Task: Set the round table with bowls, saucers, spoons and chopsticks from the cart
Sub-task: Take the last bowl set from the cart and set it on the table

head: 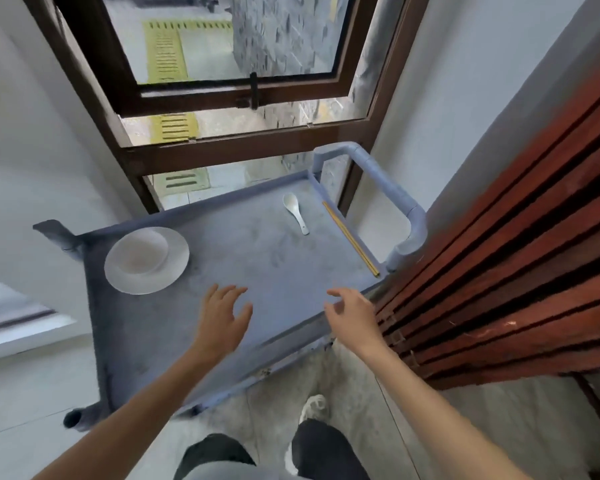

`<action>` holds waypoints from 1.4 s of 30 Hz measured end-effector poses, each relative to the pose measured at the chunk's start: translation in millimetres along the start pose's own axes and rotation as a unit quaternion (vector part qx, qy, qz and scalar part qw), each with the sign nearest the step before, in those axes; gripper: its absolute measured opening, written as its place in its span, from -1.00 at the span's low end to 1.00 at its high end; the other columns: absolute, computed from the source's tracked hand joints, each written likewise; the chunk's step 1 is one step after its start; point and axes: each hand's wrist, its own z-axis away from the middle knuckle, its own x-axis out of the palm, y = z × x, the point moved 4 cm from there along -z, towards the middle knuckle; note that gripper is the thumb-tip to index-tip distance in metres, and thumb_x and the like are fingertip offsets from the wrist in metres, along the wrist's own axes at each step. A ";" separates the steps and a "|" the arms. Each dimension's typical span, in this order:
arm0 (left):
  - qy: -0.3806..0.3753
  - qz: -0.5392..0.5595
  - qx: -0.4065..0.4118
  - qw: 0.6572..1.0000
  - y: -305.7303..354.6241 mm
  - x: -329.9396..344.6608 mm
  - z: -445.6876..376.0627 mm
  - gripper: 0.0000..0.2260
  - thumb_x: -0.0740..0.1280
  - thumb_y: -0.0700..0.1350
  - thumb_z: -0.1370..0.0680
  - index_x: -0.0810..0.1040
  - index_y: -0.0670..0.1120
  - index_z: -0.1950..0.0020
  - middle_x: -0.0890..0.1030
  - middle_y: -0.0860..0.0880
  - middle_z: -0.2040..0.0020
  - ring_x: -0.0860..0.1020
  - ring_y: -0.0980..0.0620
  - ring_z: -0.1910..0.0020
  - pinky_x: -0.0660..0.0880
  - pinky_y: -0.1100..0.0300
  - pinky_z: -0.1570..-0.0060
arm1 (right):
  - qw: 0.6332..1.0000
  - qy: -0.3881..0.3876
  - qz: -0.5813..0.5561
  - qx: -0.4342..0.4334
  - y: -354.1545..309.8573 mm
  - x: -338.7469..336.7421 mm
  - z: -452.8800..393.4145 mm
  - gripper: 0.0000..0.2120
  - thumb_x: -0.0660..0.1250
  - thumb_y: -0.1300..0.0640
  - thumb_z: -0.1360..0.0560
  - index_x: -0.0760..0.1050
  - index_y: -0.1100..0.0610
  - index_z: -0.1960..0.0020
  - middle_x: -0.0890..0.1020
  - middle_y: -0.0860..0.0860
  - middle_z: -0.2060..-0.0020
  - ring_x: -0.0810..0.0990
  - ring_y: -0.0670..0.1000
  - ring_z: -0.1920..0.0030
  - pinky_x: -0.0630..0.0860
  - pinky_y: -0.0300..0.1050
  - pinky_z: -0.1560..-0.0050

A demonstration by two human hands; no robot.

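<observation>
A grey-blue cart (250, 258) stands below me. On its top at the left, a white bowl (141, 251) sits in a white saucer (174, 268). A white spoon (295, 211) lies near the far right corner. A pair of yellow chopsticks (350, 237) lies along the right rim. My left hand (222, 317) hovers over the near middle of the cart top, fingers spread and holding nothing. My right hand (352, 315) hovers over the cart's near right edge, fingers loosely spread, also holding nothing. The round table is out of sight.
The cart's handle (388, 192) rises at its right end. A red-brown slatted wooden panel (516, 254) stands close on the right. A brown-framed window (222, 98) is behind the cart. White walls flank it. My legs and a white shoe (312, 407) are below.
</observation>
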 end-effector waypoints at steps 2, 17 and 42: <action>0.015 0.006 -0.022 1.000 15.3 9.5 -23.8 -0.71 0.39 -0.20 -0.62 0.61 -0.22 -0.33 0.61 -0.24 -0.32 0.45 -0.28 -0.41 0.24 -0.06 -0.47 | 1.000 -0.015 0.007 -0.003 6.8 -12.1 -34.4 -0.67 0.29 0.05 -0.65 0.52 0.07 -0.40 0.58 0.03 -0.32 0.59 -0.01 -0.19 0.49 -0.10 -0.16; 0.025 0.177 -0.183 0.967 77.8 94.3 -226.5 -0.71 0.37 -0.12 -0.59 0.64 -0.18 -0.28 0.71 -0.16 -0.15 0.66 -0.17 -0.14 0.57 -0.06 -0.22 | 0.981 0.007 0.192 0.031 26.2 -16.9 -188.8 -0.65 0.17 0.13 -0.65 0.39 0.17 -0.41 0.49 0.07 -0.39 0.43 0.16 -0.32 0.45 0.05 -0.17; 0.009 0.322 -0.301 0.898 73.0 102.2 -259.8 -0.88 0.44 -0.20 -0.42 0.72 -0.09 0.31 0.68 -0.09 0.42 0.62 -0.01 0.39 0.60 0.07 0.23 | 0.945 -0.106 0.285 0.117 -6.7 6.2 -252.8 -0.63 0.23 0.10 -0.60 0.41 0.27 -0.32 0.57 0.26 -0.28 0.58 0.30 -0.26 0.52 0.05 -0.16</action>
